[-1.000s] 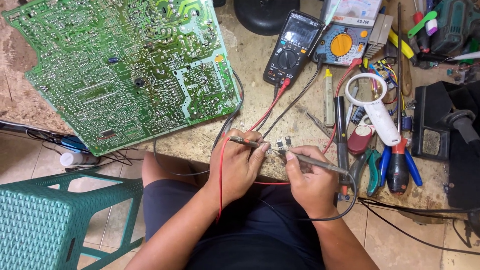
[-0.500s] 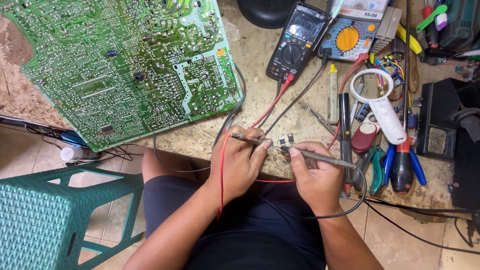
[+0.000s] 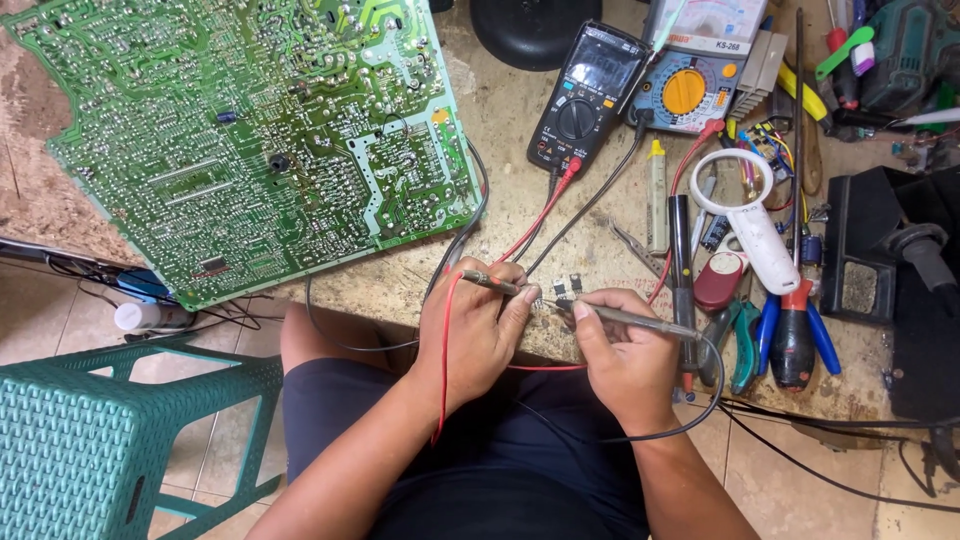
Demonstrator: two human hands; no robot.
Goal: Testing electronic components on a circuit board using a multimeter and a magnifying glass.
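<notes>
The circuit board (image 3: 250,140) at the worktop's far left corner is green, speckled all over with silver dots and pale lines. The meter (image 3: 588,95) near the far edge is black with a grey screen; the second meter (image 3: 690,75) beside it is pale blue with an orange dial. A red wire (image 3: 448,340) and a black wire (image 3: 640,432) hang over the near edge. The magnifier (image 3: 752,225) is white, the pliers (image 3: 742,340) have teal handles, the stool (image 3: 90,440) is teal with a woven pattern, and the worktop (image 3: 500,130) is mottled beige.

Left hand (image 3: 472,335) and right hand (image 3: 625,360) side by side, grips closed (fingertips nearly meeting), forearms angled inward
</notes>
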